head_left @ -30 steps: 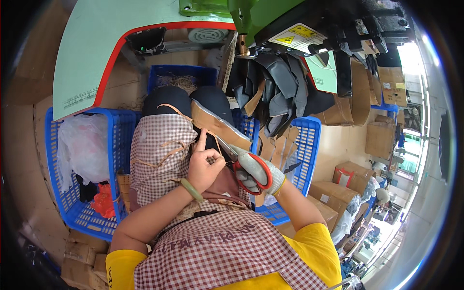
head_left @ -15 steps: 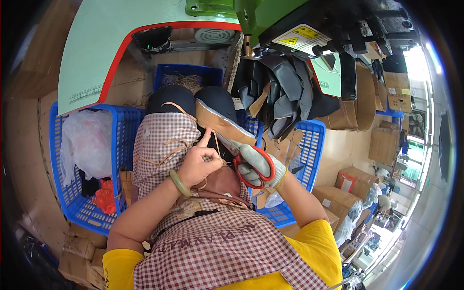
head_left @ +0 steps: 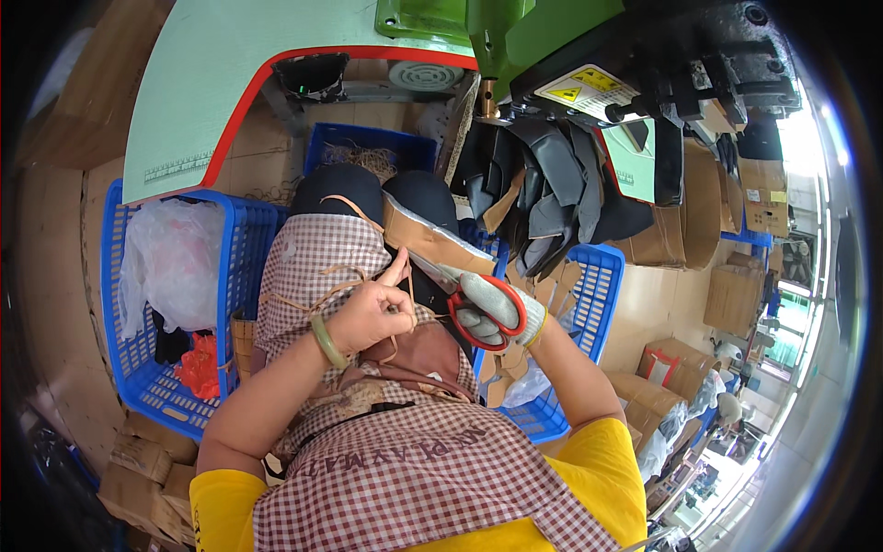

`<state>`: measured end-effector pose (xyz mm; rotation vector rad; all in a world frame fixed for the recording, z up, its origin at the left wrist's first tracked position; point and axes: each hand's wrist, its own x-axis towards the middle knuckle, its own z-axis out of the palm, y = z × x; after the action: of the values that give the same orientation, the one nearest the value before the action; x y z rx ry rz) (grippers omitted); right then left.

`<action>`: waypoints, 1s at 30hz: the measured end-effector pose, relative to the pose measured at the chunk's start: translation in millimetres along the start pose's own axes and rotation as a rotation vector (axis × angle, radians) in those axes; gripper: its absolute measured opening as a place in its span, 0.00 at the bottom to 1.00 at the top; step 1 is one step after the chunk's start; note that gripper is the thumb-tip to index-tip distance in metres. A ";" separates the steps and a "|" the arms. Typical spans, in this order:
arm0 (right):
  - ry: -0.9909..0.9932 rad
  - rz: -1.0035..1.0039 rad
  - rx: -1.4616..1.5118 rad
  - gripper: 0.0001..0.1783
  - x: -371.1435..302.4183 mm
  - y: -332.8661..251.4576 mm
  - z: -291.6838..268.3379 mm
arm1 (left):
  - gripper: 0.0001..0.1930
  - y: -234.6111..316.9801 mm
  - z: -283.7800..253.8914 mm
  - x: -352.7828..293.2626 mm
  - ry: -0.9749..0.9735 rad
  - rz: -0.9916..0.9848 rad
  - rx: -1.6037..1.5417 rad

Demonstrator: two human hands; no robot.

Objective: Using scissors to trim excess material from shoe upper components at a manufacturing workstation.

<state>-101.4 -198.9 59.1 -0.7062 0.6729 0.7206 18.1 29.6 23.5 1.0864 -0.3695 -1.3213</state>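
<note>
My gloved right hand [head_left: 487,306] grips a pair of scissors [head_left: 521,311] with red handles, fingers through the loops. Its blades point up and left, beside a tan piece with a grey edge [head_left: 428,241] lying across my right thigh. My bare left hand [head_left: 372,315] is closed at thumb and curled fingers, apparently on a thin tan strip [head_left: 410,287] that runs up toward the piece. Its index finger stretches to the piece's lower edge. Another tan strip [head_left: 338,293] lies loosely on my checked apron [head_left: 317,250]. The scissor tips are partly hard to make out.
A green machine [head_left: 552,37] with a pale green, red-edged table [head_left: 189,101] stands ahead. Dark cut pieces [head_left: 552,166] hang at its right. Blue baskets [head_left: 166,405] flank my legs; a blue bin [head_left: 322,138] of scraps sits beyond my knees. Cardboard boxes [head_left: 676,363] stand at right.
The whole view has shifted slightly, with the scene sitting a little further right. My hands keep nearly the same pose around the piece, the strip and the scissors.
</note>
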 end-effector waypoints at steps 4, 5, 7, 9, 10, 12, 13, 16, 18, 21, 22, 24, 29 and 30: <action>-0.101 0.031 0.018 0.32 2.0 -3.5 -12.3 | 0.05 -4.1 9.9 -3.6 0.030 0.048 0.035; -0.159 0.062 0.077 0.34 3.6 -5.5 -12.1 | 0.05 -4.5 12.0 -4.7 0.046 0.064 0.020; -0.105 0.052 -0.045 0.34 2.8 -9.0 -9.4 | 0.06 -5.0 14.2 -6.1 0.055 0.063 0.010; -0.053 0.040 -0.167 0.33 4.0 -12.0 -7.2 | 0.06 -6.4 14.8 -8.5 0.064 0.062 0.001; -0.064 0.052 -0.138 0.32 6.2 -12.4 -8.9 | 0.05 -8.5 14.6 -9.2 0.058 0.075 0.006; -0.067 0.062 -0.107 0.32 10.8 -9.1 -20.1 | 0.05 -8.9 16.7 -9.9 0.044 0.089 0.010; -0.115 0.131 0.059 0.31 15.9 -3.5 -33.3 | 0.05 -7.9 19.1 -10.2 0.040 0.091 0.001; -0.195 0.189 0.237 0.29 22.9 0.3 -45.2 | 0.05 -2.2 25.8 -13.5 0.042 0.091 -0.004; -0.224 0.175 0.246 0.27 24.6 -1.9 -44.9 | 0.05 -3.0 27.4 -15.7 0.045 0.093 0.000; -0.280 0.216 0.314 0.27 25.3 -8.2 -39.7 | 0.05 -5.5 29.7 -17.4 -0.012 0.141 0.037; -0.235 0.223 0.279 0.27 23.0 -11.0 -36.6 | 0.05 -5.6 31.7 -18.4 -0.023 0.136 0.037; -0.188 0.235 0.239 0.28 17.1 -21.6 -21.4 | 0.05 -3.9 34.4 -20.7 -0.031 0.136 0.032; -0.064 0.130 -0.179 0.33 3.8 -38.3 6.4 | 0.05 -1.7 36.9 -23.9 -0.061 0.170 0.026; -0.062 0.133 -0.183 0.33 1.6 -41.6 13.3 | 0.05 -1.0 36.5 -25.4 -0.059 0.175 0.022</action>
<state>-64.6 -211.2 79.3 -0.8086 0.6058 0.9321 -17.3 37.1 49.4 1.0113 -0.5119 -1.1977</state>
